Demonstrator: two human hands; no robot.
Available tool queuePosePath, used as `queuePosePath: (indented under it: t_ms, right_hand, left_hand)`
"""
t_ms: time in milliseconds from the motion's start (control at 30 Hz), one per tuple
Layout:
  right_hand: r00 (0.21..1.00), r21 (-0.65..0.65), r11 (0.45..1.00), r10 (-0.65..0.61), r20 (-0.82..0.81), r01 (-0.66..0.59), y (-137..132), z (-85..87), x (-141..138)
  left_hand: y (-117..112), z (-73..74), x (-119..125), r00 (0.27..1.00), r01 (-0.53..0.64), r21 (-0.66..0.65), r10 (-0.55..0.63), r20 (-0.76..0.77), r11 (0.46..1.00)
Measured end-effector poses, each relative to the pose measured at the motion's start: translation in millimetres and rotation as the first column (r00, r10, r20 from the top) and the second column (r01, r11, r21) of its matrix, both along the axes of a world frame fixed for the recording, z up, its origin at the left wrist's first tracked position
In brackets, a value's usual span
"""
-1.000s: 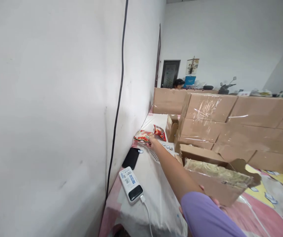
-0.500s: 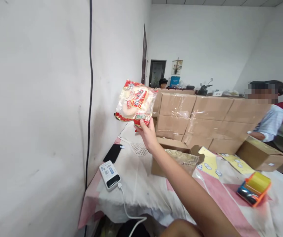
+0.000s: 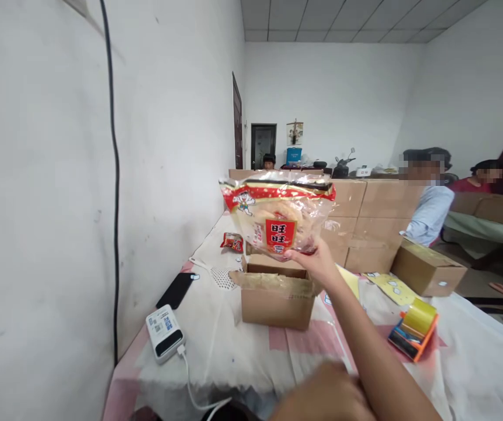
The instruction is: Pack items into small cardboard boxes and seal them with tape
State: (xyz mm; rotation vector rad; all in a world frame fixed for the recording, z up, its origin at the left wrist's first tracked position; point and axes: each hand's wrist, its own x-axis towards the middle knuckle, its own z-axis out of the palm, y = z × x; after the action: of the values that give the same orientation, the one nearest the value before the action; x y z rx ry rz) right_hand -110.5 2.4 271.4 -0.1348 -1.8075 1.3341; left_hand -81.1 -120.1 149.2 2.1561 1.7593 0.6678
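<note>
My right hand is raised above the table, closed on the bottom edge of a clear snack bag with red trim and a red label. The bag hangs upright over an open cardboard box with a plastic liner. A blurred bit of what looks like my left hand shows at the bottom edge; its fingers cannot be made out. A second small red snack packet lies on the table behind the box.
White power bank with a cable and a black phone lie by the left wall. An orange tape dispenser sits at the right. Stacked cartons line the back, and a smaller box stands near seated people.
My right hand picked the snack bag off the far table by the wall, lifted it and carried it right, over the open box. The view swung right.
</note>
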Motion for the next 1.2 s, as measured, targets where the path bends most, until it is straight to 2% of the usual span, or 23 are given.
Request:
queuePosePath:
  t_ms: [33,67,100,133,167,200,233,300,400,467,600,700,767,833,867,933,1067,1100,1133,1167,1200]
  right_hand:
    - [0.998,0.054,0.998,-0.042,0.043,0.04,14.1,-2.5,11.2]
    - [0.992,0.107,0.99,-0.1,0.081,0.091,25.7,-7.1,21.4]
    - [0.98,0.154,0.977,-0.165,0.11,0.147,34.7,-13.4,30.1]
    - [0.965,0.196,0.961,-0.225,0.133,0.197,40.9,-20.7,37.3]
    - [0.949,0.228,0.946,-0.272,0.16,0.232,44.8,-28.2,43.0]
    - [0.933,0.25,0.936,-0.301,0.195,0.25,46.7,-35.1,47.3]
    - [0.918,0.268,0.931,-0.315,0.241,0.249,47.3,-40.7,50.6]
    - [0.873,0.328,0.917,-0.34,0.349,0.227,46.7,-47.0,56.0]
    - [0.769,0.475,0.86,-0.43,0.472,0.19,45.6,-45.2,65.5]
    - [0.701,0.528,0.838,-0.46,0.545,0.139,44.5,-40.7,73.7]
    - [0.569,0.586,0.809,-0.509,0.646,0.059,34.2,-32.9,82.7]
    - [0.407,0.647,0.762,-0.587,0.7,-0.013,20.5,-32.2,72.1]
    - [0.297,0.654,0.75,-0.606,0.738,-0.096,12.6,-36.7,57.9]
    - [0.244,0.645,0.745,-0.603,0.76,-0.17,8.6,-45.0,43.8]
    - [0.253,0.646,0.738,-0.599,0.76,-0.196,8.5,-49.8,38.8]
    - [0.328,0.652,0.728,-0.575,0.75,-0.212,11.6,-57.7,35.7]
    - [0.533,0.715,0.694,-0.573,0.622,-0.088,22.8,-55.8,56.0]
    - [0.566,0.739,0.673,-0.599,0.566,-0.026,25.3,-51.9,64.0]
    - [0.583,0.758,0.65,-0.635,0.508,0.047,27.7,-47.4,72.1]
    - [0.575,0.763,0.631,-0.678,0.458,0.136,30.0,-43.2,79.8]
    - [0.543,0.747,0.62,-0.723,0.427,0.239,32.5,-39.9,86.7]
  left_hand:
    - [3.2,2.6,-16.2,0.998,-0.06,0.042,0.06,0.005,0.997]
    - [5.5,5.3,-34.0,0.986,-0.17,0.113,0.169,0.013,0.979]
    - [6.7,7.8,-52.1,0.9,-0.43,0.286,0.433,0.056,0.856]
    - [6.8,9.9,-69.2,0.745,-0.638,0.415,0.656,0.121,0.648]
    - [5.6,11.4,-84.0,0.612,-0.731,0.486,0.775,0.156,0.479]
    - [3.4,12.1,-95.6,0.561,-0.739,0.534,0.815,0.148,0.412]
    - [0.1,12.1,-103.5,0.532,-0.737,0.561,0.835,0.14,0.376]
    - [-8.8,10.2,-109.1,0.545,-0.716,0.577,0.831,0.108,0.394]
    - [-24.2,4.2,-102.8,0.614,-0.668,0.571,0.787,0.061,0.477]
    - [-33.4,-0.3,-97.6,0.666,-0.614,0.587,0.745,0.028,0.528]
    - [-45.9,-6.9,-93.6,0.741,-0.507,0.658,0.672,0.003,0.556]
    - [-50.8,-9.1,-92.8,0.792,-0.428,0.694,0.611,-0.022,0.58]
    - [-52.1,-9.9,-91.5,0.832,-0.369,0.7,0.554,-0.045,0.611]
    - [-52.1,-10.2,-89.3,0.863,-0.322,0.692,0.502,-0.067,0.646]
    - [-51.9,-9.9,-88.0,0.873,-0.308,0.684,0.483,-0.074,0.661]
    - [-52.0,-8.0,-85.9,0.883,-0.306,0.667,0.464,-0.067,0.679]
    - [-58.3,-1.2,-91.1,0.897,-0.32,0.654,0.442,-0.025,0.686]
    - [-60.6,-0.8,-96.0,0.894,-0.342,0.664,0.447,0.012,0.665]
    - [-62.4,-1.6,-102.5,0.876,-0.398,0.68,0.474,0.084,0.615]
    - [-63.3,-3.8,-110.4,0.832,-0.497,0.684,0.517,0.201,0.534]
    - [-63.1,-7.5,-119.3,0.754,-0.623,0.654,0.554,0.353,0.43]
